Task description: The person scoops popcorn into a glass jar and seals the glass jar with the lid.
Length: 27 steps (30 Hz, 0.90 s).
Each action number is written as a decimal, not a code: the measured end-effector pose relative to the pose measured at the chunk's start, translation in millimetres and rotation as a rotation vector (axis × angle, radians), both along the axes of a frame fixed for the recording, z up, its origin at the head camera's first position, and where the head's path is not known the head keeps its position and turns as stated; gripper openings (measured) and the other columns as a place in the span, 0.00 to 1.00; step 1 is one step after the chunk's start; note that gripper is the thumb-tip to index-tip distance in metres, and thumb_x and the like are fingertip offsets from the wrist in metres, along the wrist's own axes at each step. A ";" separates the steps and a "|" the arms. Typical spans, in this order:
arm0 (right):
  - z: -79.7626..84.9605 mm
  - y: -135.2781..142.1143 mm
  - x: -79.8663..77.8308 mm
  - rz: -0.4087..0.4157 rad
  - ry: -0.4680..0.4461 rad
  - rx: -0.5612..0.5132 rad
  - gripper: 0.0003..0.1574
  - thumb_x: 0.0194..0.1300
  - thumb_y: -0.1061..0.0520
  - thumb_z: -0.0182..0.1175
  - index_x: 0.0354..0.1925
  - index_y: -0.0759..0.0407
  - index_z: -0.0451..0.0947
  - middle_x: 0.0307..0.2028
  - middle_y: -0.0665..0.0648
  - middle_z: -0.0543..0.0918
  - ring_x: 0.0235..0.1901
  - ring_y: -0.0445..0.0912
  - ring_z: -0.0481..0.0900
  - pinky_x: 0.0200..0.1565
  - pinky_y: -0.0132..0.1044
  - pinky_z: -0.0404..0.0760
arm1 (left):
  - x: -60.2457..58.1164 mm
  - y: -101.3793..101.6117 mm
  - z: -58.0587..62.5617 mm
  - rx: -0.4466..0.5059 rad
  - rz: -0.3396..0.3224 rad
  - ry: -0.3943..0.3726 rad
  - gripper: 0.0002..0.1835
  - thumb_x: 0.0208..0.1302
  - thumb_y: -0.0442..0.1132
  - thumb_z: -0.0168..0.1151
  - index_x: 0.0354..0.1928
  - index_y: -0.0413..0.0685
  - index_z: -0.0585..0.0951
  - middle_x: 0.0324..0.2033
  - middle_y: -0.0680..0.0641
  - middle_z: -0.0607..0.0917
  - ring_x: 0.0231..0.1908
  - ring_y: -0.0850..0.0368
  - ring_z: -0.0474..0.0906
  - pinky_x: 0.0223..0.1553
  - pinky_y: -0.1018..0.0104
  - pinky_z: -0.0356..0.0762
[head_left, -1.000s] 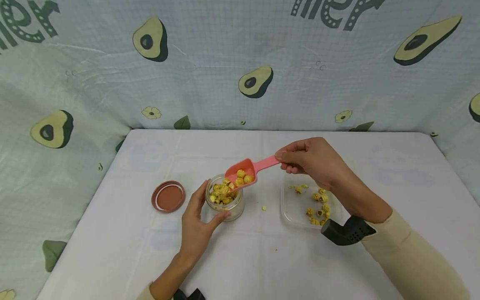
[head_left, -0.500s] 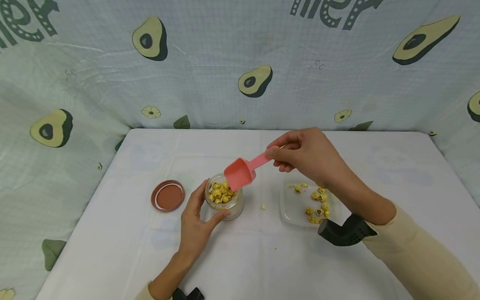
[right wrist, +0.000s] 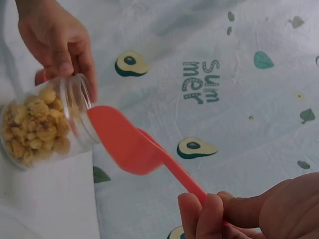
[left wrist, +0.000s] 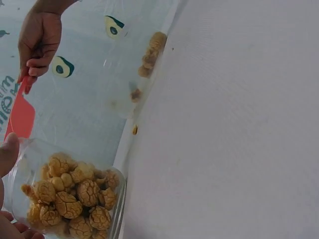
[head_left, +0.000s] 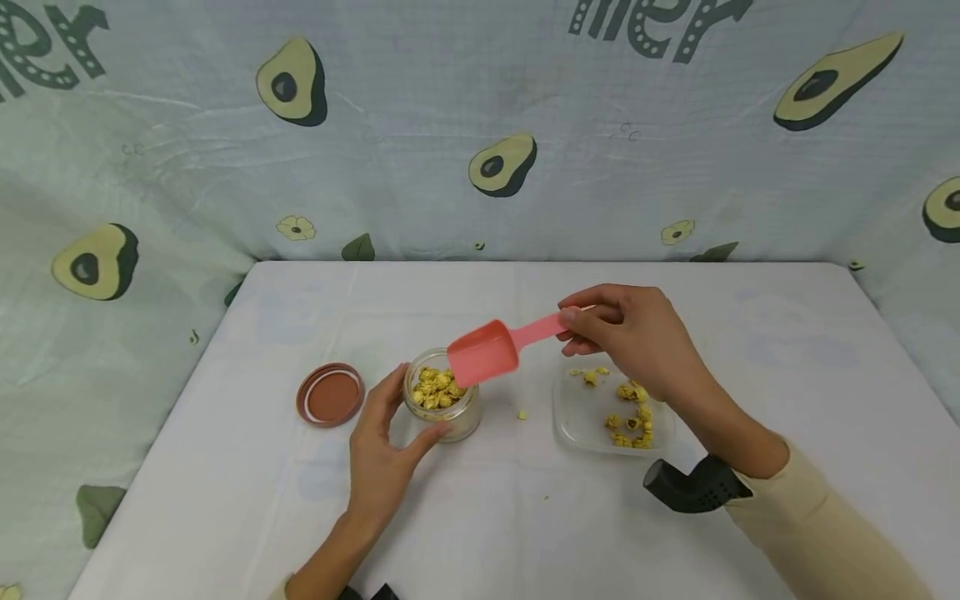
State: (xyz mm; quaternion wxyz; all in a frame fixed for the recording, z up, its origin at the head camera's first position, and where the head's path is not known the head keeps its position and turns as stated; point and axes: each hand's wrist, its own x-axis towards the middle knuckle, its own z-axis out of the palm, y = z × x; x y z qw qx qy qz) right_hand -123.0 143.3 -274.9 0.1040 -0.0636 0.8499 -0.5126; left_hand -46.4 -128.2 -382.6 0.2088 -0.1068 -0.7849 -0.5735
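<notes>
Left hand (head_left: 386,454): curled around the glass jar (head_left: 465,421), gripping from the jar's 10 o'clock side round to a thumb at 6 o'clock.
Right hand (head_left: 637,333): pinching the handle end of the pink scoop (head_left: 486,354), near the 12 o'clock edge of the tray.
Scoop: tilted, bowl over the 2 o'clock rim of the jar, handle running off between 2 and 3 o'clock; contact with the rim, cannot tell.
Jar: upright on the table (head_left: 450,533), mouth uncovered, well filled with yellow popcorn (head_left: 437,388).
Crumb (head_left: 522,415): at 3 o'clock from the jar, between jar and tray.
Clear tray (head_left: 576,421): further out at 3 o'clock, popcorn along its 3 o'clock side, smaller bits near 11.
Brown lid (head_left: 331,395): at 9 o'clock from the jar, just beyond the left hand, lying flat.
Avocado-print cloth (head_left: 405,108): hanging behind the table, towards 12 o'clock.
</notes>
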 end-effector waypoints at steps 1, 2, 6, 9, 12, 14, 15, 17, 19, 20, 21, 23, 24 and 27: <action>-2.2 2.7 1.2 -0.008 -0.011 -0.011 0.21 0.65 0.45 0.61 0.48 0.58 0.79 0.33 0.53 0.87 0.31 0.45 0.86 0.42 0.33 0.82 | -0.6 -0.7 -3.4 -0.001 0.007 0.016 0.44 0.40 0.20 0.74 0.64 0.29 0.67 0.58 0.35 0.72 0.57 0.40 0.71 0.61 0.67 0.66; -4.3 5.6 2.1 -0.016 -0.019 -0.022 0.21 0.65 0.45 0.61 0.49 0.58 0.78 0.33 0.53 0.87 0.32 0.45 0.86 0.42 0.33 0.81 | -1.0 -1.4 -6.6 0.007 0.011 0.031 0.44 0.39 0.19 0.74 0.64 0.30 0.67 0.59 0.35 0.72 0.57 0.41 0.71 0.61 0.66 0.67; -9.1 19.0 7.5 -0.070 -0.019 -0.034 0.27 0.64 0.40 0.61 0.51 0.58 0.77 0.35 0.54 0.87 0.34 0.44 0.86 0.43 0.30 0.80 | 0.6 0.3 -6.8 0.047 0.035 0.108 0.43 0.36 0.14 0.73 0.62 0.28 0.69 0.57 0.34 0.72 0.58 0.43 0.69 0.60 0.61 0.68; -11.6 30.7 11.7 -0.136 0.006 -0.041 0.27 0.63 0.41 0.61 0.52 0.58 0.77 0.35 0.55 0.87 0.34 0.44 0.86 0.42 0.30 0.81 | 2.4 4.8 -0.8 0.097 0.015 0.190 0.39 0.40 0.15 0.71 0.59 0.25 0.69 0.55 0.30 0.73 0.58 0.44 0.68 0.59 0.58 0.69; -14.4 43.8 16.3 -0.191 0.040 -0.037 0.27 0.64 0.42 0.61 0.52 0.58 0.78 0.34 0.55 0.87 0.33 0.44 0.86 0.41 0.29 0.81 | 4.4 12.2 4.4 0.155 -0.046 0.274 0.32 0.49 0.23 0.71 0.57 0.21 0.69 0.53 0.29 0.73 0.57 0.44 0.70 0.59 0.58 0.69; -16.4 53.3 19.4 -0.211 0.069 -0.021 0.26 0.64 0.43 0.61 0.52 0.59 0.78 0.33 0.55 0.87 0.32 0.44 0.86 0.40 0.28 0.81 | 6.0 19.7 7.2 0.191 -0.100 0.322 0.30 0.53 0.27 0.70 0.55 0.19 0.69 0.51 0.29 0.74 0.56 0.45 0.71 0.59 0.58 0.69; -17.4 58.3 21.0 -0.216 0.082 -0.009 0.26 0.64 0.43 0.61 0.52 0.60 0.78 0.33 0.55 0.87 0.32 0.44 0.86 0.40 0.27 0.81 | 6.9 23.9 7.9 0.205 -0.130 0.336 0.29 0.55 0.29 0.70 0.55 0.18 0.69 0.51 0.30 0.75 0.56 0.45 0.71 0.60 0.59 0.69; -19.5 67.8 24.7 -0.231 0.103 0.016 0.25 0.65 0.44 0.61 0.52 0.59 0.78 0.32 0.54 0.87 0.32 0.43 0.86 0.39 0.25 0.80 | 8.5 32.5 6.8 0.224 -0.189 0.344 0.28 0.57 0.29 0.69 0.54 0.18 0.69 0.50 0.30 0.75 0.55 0.46 0.72 0.60 0.59 0.69; -21.8 76.5 28.0 -0.252 0.128 0.055 0.24 0.64 0.43 0.61 0.51 0.58 0.79 0.31 0.53 0.87 0.31 0.42 0.86 0.37 0.24 0.80 | 10.7 41.5 4.0 0.220 -0.240 0.324 0.27 0.57 0.28 0.68 0.55 0.19 0.69 0.50 0.30 0.76 0.56 0.46 0.72 0.59 0.60 0.69; -23.1 80.4 29.6 -0.265 0.142 0.073 0.23 0.64 0.43 0.62 0.50 0.56 0.80 0.31 0.53 0.87 0.31 0.42 0.85 0.37 0.24 0.80 | 11.6 45.9 1.9 0.211 -0.262 0.307 0.27 0.57 0.27 0.68 0.55 0.20 0.69 0.51 0.30 0.76 0.56 0.46 0.72 0.59 0.60 0.70; -24.5 84.1 31.2 -0.278 0.160 0.099 0.22 0.63 0.43 0.62 0.49 0.55 0.81 0.31 0.52 0.87 0.31 0.41 0.85 0.36 0.24 0.79 | 12.7 50.3 -0.5 0.190 -0.277 0.284 0.27 0.56 0.26 0.68 0.56 0.22 0.70 0.51 0.31 0.76 0.56 0.46 0.72 0.59 0.61 0.70; -27.3 90.3 34.0 -0.300 0.201 0.149 0.21 0.63 0.43 0.63 0.48 0.53 0.82 0.30 0.50 0.87 0.30 0.39 0.85 0.34 0.23 0.78 | 13.8 58.4 -5.6 0.134 -0.294 0.234 0.28 0.54 0.25 0.68 0.58 0.26 0.71 0.53 0.34 0.77 0.55 0.46 0.73 0.58 0.61 0.71; -28.7 93.0 35.3 -0.303 0.229 0.169 0.20 0.63 0.44 0.63 0.47 0.54 0.82 0.29 0.50 0.87 0.29 0.38 0.85 0.33 0.22 0.77 | 14.2 62.1 -7.8 0.095 -0.297 0.202 0.29 0.54 0.26 0.68 0.59 0.29 0.71 0.54 0.37 0.77 0.56 0.47 0.73 0.58 0.61 0.71; -33.0 99.0 39.4 -0.308 0.322 0.224 0.16 0.62 0.49 0.65 0.46 0.54 0.84 0.27 0.50 0.87 0.26 0.34 0.83 0.28 0.23 0.74 | 11.4 71.0 -15.1 0.002 -0.317 0.095 0.31 0.56 0.29 0.68 0.62 0.39 0.71 0.58 0.45 0.76 0.57 0.49 0.72 0.58 0.61 0.71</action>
